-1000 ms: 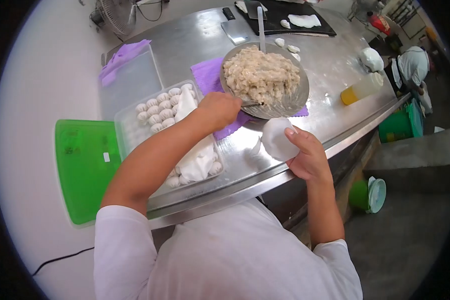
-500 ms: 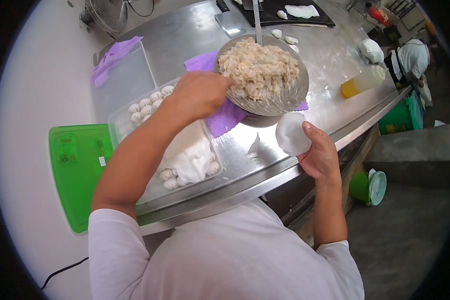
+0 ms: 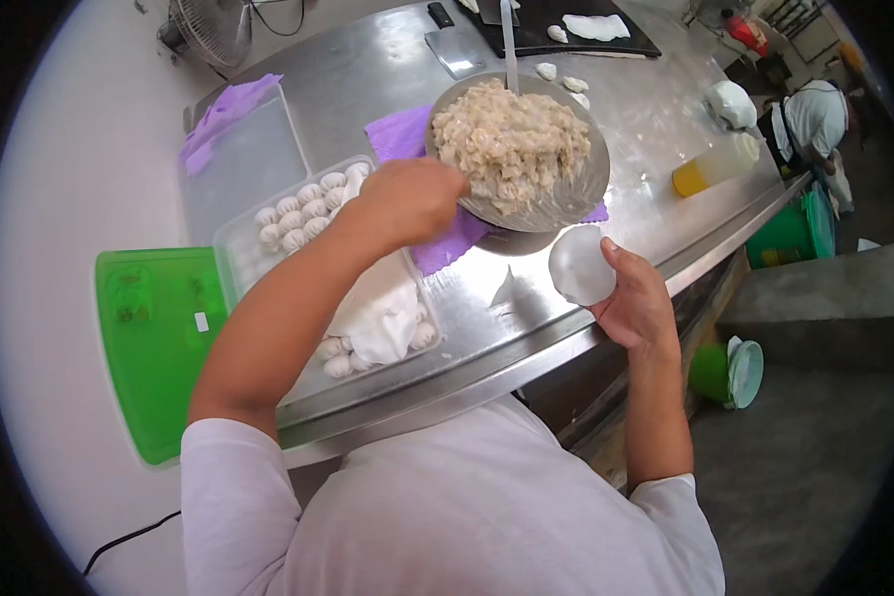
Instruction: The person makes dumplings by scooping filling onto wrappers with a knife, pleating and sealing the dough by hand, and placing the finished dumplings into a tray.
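A round white dough wrapper (image 3: 580, 266) is held at its edge by my right hand (image 3: 634, 296), thumb on top, above the table's front edge. My left hand (image 3: 422, 202) is closed at the left rim of a metal bowl (image 3: 594, 189). What its fingers hold, if anything, is hidden. Pale, chunky filling (image 3: 512, 139) is heaped in the bowl, and a handle (image 3: 510, 45) stands up at its far side. Left of the bowl, a clear plastic tray (image 3: 230, 253) holds rows of pleated dumplings (image 3: 293, 221), partly covered by a white cloth (image 3: 382, 323).
Purple cloths (image 3: 452, 246) lie around the bowl on the steel table (image 3: 368, 74). A cleaver (image 3: 457, 52) and a black board (image 3: 636, 42) are at the back. On the right lies a bottle of yellow liquid (image 3: 710, 167). A green lid (image 3: 154, 348) sits left. Another person (image 3: 817, 117) bends at far right.
My left hand has shifted slightly right and down at the bowl's rim, its forefinger now curled in. The wrapper stays in my right hand, tilted a little differently.
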Demonstrator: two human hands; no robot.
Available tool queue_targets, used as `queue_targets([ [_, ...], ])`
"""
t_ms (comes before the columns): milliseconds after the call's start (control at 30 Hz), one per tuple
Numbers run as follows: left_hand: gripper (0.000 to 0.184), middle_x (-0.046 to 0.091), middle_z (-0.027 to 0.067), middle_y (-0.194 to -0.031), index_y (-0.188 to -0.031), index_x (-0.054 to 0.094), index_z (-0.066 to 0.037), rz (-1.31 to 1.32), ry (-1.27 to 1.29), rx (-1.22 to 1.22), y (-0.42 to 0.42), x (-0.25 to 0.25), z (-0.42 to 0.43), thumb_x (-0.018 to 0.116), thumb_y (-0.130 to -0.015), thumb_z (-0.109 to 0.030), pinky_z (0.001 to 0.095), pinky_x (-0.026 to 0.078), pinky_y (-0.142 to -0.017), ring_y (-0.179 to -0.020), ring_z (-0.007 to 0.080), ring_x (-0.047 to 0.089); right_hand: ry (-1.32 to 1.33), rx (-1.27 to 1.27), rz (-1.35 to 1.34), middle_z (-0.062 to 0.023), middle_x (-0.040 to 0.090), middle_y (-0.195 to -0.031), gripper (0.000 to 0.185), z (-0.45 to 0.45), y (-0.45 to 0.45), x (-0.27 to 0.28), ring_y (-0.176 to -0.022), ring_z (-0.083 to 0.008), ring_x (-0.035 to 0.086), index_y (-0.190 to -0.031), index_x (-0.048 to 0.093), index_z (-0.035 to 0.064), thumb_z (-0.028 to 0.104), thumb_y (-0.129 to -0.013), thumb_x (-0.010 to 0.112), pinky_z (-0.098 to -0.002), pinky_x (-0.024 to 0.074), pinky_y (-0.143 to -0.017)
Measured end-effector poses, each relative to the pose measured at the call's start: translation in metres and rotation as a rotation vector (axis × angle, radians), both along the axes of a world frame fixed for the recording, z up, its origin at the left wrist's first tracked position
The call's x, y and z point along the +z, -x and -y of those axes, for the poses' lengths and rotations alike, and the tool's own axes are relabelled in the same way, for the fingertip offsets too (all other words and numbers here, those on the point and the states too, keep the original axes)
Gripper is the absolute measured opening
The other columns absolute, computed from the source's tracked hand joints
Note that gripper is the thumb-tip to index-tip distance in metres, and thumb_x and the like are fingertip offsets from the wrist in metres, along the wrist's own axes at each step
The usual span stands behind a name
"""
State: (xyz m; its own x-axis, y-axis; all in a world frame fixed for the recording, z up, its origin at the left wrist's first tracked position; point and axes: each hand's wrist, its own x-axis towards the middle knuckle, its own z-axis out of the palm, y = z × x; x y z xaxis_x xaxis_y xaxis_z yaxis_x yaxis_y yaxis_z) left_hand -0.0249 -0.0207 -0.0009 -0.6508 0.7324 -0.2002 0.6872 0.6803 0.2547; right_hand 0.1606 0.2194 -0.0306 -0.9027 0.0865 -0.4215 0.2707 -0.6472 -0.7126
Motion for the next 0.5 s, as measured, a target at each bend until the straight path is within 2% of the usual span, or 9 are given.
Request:
queue_targets([
  [33,0.037,0.072,0.0191,-0.102,-0.11,0.074,-0.013,0.001,0.001,-0.003,0.002,-0.004,-0.002,0.052,-0.081,-0.006,0.0486,0.054,-0.086,-0.1,0.0371,0.068,0.01,-0.003,0.017,-0.0176,0.066,-0.123,0.044,-0.004,0.0,-0.002,-0.112,-0.0295,0.067,-0.129,0.055,-0.0066,0.028,-0.103,0.054,-0.0459,0.0534,-0.099],
  [100,0.04,0.072,0.0195,-0.104,-0.114,0.073,-0.013,-0.03,0.172,-0.026,0.005,-0.008,-0.006,0.052,-0.081,-0.006,0.0483,0.054,-0.085,-0.098,0.038,0.069,0.015,-0.001,0.029,-0.0177,0.066,-0.123,0.043,-0.007,0.001,-0.002,-0.113,-0.0299,0.066,-0.129,0.055,-0.0059,0.028,-0.103,0.054,-0.0466,0.0526,-0.1],
  [233,0.045,0.072,0.0209,-0.102,-0.117,0.072,-0.013,0.084,0.117,-0.061,0.003,-0.004,-0.005,0.052,-0.079,-0.003,0.0485,0.054,-0.084,-0.095,0.0383,0.069,0.109,0.017,0.113,-0.0175,0.066,-0.12,0.039,-0.008,0.002,0.003,-0.111,-0.0305,0.066,-0.127,0.055,-0.0044,0.025,-0.102,0.054,-0.0475,0.0515,-0.101],
  [333,0.044,0.072,0.0203,-0.095,-0.12,0.071,-0.013,0.138,0.063,-0.116,0.013,-0.013,0.001,0.053,-0.082,-0.001,0.0471,0.054,-0.08,-0.09,0.038,0.069,0.167,0.018,0.183,-0.0175,0.065,-0.119,0.037,-0.01,0.008,0.003,-0.11,-0.0307,0.066,-0.127,0.053,-0.0037,0.023,-0.102,0.053,-0.049,0.0513,-0.1],
  [400,0.04,0.071,0.0181,-0.088,-0.123,0.07,-0.012,0.613,-0.187,-0.064,0.018,-0.015,0.005,0.055,-0.087,-0.001,0.0443,0.053,-0.073,-0.08,0.0364,0.068,0.205,-0.001,0.225,-0.0182,0.063,-0.122,0.038,-0.009,0.011,0.003,-0.112,-0.0314,0.064,-0.129,0.05,-0.0033,0.024,-0.103,0.052,-0.0507,0.0506,-0.101],
  [433,0.04,0.071,0.0181,-0.088,-0.123,0.07,-0.012,0.616,-0.187,-0.075,0.015,-0.013,0.006,0.055,-0.087,-0.001,0.0443,0.053,-0.073,-0.08,0.0364,0.068,0.211,-0.003,0.255,-0.0187,0.062,-0.123,0.039,-0.007,0.016,0.003,-0.113,-0.032,0.064,-0.131,0.048,-0.003,0.024,-0.103,0.051,-0.0519,0.0502,-0.101],
  [500,0.036,0.069,0.0147,-0.086,-0.126,0.069,-0.015,0.851,-0.283,0.078,-0.001,-0.011,0.012,0.057,-0.093,-0.006,0.0413,0.051,-0.07,-0.077,0.0329,0.065,0.256,0.012,0.257,-0.0202,0.06,-0.125,0.041,-0.008,0.022,-0.001,-0.113,-0.034,0.063,-0.134,0.045,-0.0033,0.025,-0.105,0.047,-0.054,0.0499,-0.1],
])
